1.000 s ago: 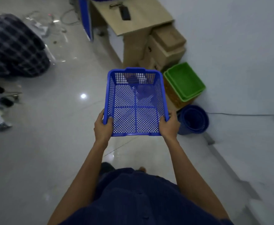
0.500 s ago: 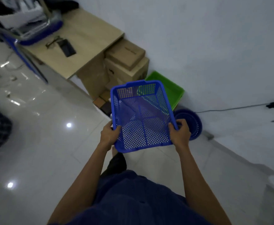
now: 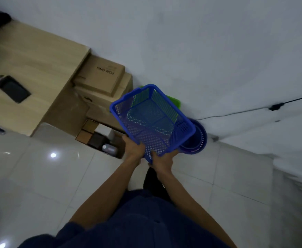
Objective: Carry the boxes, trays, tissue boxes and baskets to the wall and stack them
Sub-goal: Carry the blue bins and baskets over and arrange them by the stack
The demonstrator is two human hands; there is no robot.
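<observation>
I hold a blue mesh basket (image 3: 152, 119) in both hands, tilted, over the pile at the wall. My left hand (image 3: 134, 149) grips its near left edge. My right hand (image 3: 162, 161) grips its near corner from below. Behind the basket a green tray (image 3: 174, 101) shows only at its far rim. A round dark blue basket (image 3: 198, 142) stands on the floor just right of it. Two cardboard boxes (image 3: 101, 76) are stacked to the left of the green tray, against the wall.
A wooden desk (image 3: 32, 72) with a black phone (image 3: 14, 89) stands at the left. An open box with small cartons and a bottle (image 3: 109, 148) lies on the floor beside the desk. A black cable (image 3: 236, 111) runs along the white wall. Glossy tiles cover the floor.
The view has swung closer to the wall and tilted. The blue basket has moved forward over the green tray, and my hands have shifted nearer together at its near end.
</observation>
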